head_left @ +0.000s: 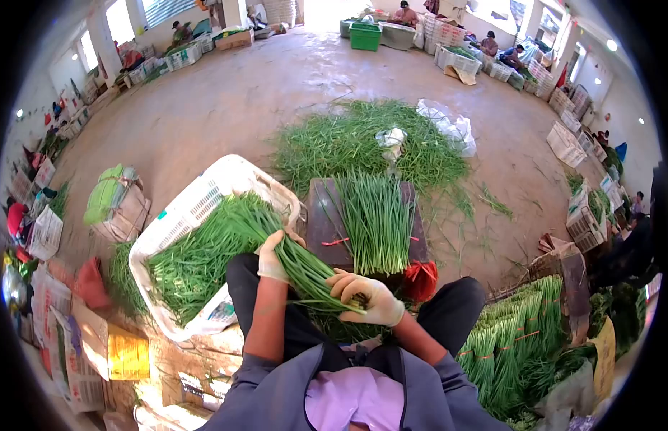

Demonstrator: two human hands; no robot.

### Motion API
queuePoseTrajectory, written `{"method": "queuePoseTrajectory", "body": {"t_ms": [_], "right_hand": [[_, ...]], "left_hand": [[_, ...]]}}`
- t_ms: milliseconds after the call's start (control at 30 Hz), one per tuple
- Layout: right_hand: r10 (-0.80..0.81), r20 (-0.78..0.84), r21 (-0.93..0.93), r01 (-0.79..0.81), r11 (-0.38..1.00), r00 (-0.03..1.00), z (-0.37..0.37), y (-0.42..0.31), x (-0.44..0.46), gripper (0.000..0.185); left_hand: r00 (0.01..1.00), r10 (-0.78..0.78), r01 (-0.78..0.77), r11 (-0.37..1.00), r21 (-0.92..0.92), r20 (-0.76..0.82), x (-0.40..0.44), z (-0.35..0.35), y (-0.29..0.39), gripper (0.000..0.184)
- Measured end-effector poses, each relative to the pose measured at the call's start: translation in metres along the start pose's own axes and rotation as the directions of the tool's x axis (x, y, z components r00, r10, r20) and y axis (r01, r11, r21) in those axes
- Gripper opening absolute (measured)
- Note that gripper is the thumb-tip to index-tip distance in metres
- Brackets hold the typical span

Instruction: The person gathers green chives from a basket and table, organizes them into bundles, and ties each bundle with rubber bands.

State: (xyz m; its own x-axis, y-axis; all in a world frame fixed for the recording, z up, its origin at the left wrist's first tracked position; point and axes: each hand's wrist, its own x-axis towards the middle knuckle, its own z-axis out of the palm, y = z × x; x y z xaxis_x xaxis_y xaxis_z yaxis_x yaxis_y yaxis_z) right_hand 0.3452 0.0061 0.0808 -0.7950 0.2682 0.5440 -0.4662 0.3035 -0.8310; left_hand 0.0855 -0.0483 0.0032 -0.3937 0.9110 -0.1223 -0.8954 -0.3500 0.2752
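Observation:
A long bunch of green chives (305,264) lies slantwise across my lap, leafy tips up to the left and cut ends down to the right. My left hand (271,255), in a pale thin glove, is closed round its middle. Gloved too, my right hand (373,298) grips the stalks near their root ends. By my left knee, a white plastic basket (151,291) holds many loose chives (197,251), and the bunch's tips hang over them. In front of me, straightened chives (377,223) rest on a dark board (323,197), with red ties (335,242) beside them.
A heap of loose greens (370,140) covers the floor beyond the board, with white plastic bags (449,128) on it. Red strips (420,280) hang at the board's near edge. Tied bunches (517,330) stand at my right. Other people (510,56) sit along the walls among crates.

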Motion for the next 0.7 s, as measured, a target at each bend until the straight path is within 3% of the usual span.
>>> {"method": "queuePoseTrajectory", "body": {"t_ms": [67, 100, 167, 200, 300, 333, 367, 433, 467, 500, 567, 600, 633, 700], "right_hand": [[0.265, 0.107, 0.141, -0.278, 0.95, 0.958, -0.017, 0.0, -0.02, 0.037], [0.398, -0.003, 0.272, -0.382, 0.883, 0.918, -0.021, -0.001, -0.025, 0.036], [0.533, -0.142, 0.219, -0.498, 0.839, 0.834, -0.024, 0.006, -0.018, 0.034], [0.507, -0.162, 0.066, -0.504, 0.861, 0.846, -0.021, 0.005, -0.01, 0.032], [0.506, -0.103, 0.174, -0.485, 0.857, 0.857, -0.006, 0.016, 0.0, 0.037], [0.445, -0.173, -0.093, -0.464, 0.881, 0.879, -0.001, 0.013, 0.008, 0.044], [0.365, -0.21, -0.227, -0.408, 0.884, 0.907, 0.008, 0.013, 0.018, 0.062], [0.104, -0.232, -0.711, -0.242, 0.66, 0.967, 0.022, 0.034, 0.028, 0.078], [0.111, -0.238, -0.708, -0.251, 0.66, 0.965, 0.031, 0.048, 0.034, 0.089], [0.106, -0.222, -0.707, -0.235, 0.667, 0.969, 0.037, 0.051, 0.039, 0.089], [0.29, -0.272, -0.503, -0.392, 0.77, 0.918, 0.039, 0.055, 0.042, 0.08], [0.201, -0.255, -0.576, -0.316, 0.754, 0.946, 0.04, 0.056, 0.035, 0.07], [0.226, -0.264, -0.579, -0.342, 0.741, 0.938, 0.039, 0.06, 0.03, 0.062], [0.273, -0.248, -0.667, -0.368, 0.648, 0.929, 0.04, 0.066, 0.005, 0.049]], "left_hand": [[0.998, 0.025, -0.019, 0.996, 0.089, -0.062, -0.003, 0.004, 0.006, 0.036], [0.991, 0.059, -0.039, 0.986, 0.164, -0.122, -0.007, 0.012, 0.008, 0.03], [0.982, 0.091, -0.054, 0.975, 0.217, -0.164, -0.001, 0.005, 0.01, 0.023], [0.971, 0.125, -0.068, 0.96, 0.27, -0.202, -0.002, 0.008, 0.014, 0.019], [0.954, 0.245, -0.143, 0.877, 0.458, -0.171, -0.012, 0.02, 0.008, 0.02], [0.958, 0.255, -0.156, 0.845, 0.511, -0.128, -0.012, 0.026, 0.007, 0.021], [0.957, 0.275, -0.177, 0.809, 0.561, -0.095, -0.015, 0.033, 0.007, 0.022], [0.945, 0.326, -0.234, 0.725, 0.648, -0.024, -0.014, 0.043, -0.006, 0.02], [0.949, 0.314, -0.243, 0.8, 0.548, -0.038, -0.018, 0.051, -0.012, 0.019], [0.961, 0.273, -0.229, 0.867, 0.442, -0.038, -0.018, 0.056, -0.022, 0.02], [0.942, 0.336, -0.302, 0.836, 0.458, 0.007, -0.014, 0.054, -0.017, 0.024], [0.914, 0.406, -0.365, 0.798, 0.479, 0.019, -0.016, 0.057, -0.011, 0.023], [0.88, 0.473, -0.424, 0.755, 0.499, 0.033, -0.014, 0.058, -0.005, 0.023], [0.931, 0.363, -0.331, 0.788, 0.519, 0.041, -0.022, 0.074, 0.024, 0.023]]}}
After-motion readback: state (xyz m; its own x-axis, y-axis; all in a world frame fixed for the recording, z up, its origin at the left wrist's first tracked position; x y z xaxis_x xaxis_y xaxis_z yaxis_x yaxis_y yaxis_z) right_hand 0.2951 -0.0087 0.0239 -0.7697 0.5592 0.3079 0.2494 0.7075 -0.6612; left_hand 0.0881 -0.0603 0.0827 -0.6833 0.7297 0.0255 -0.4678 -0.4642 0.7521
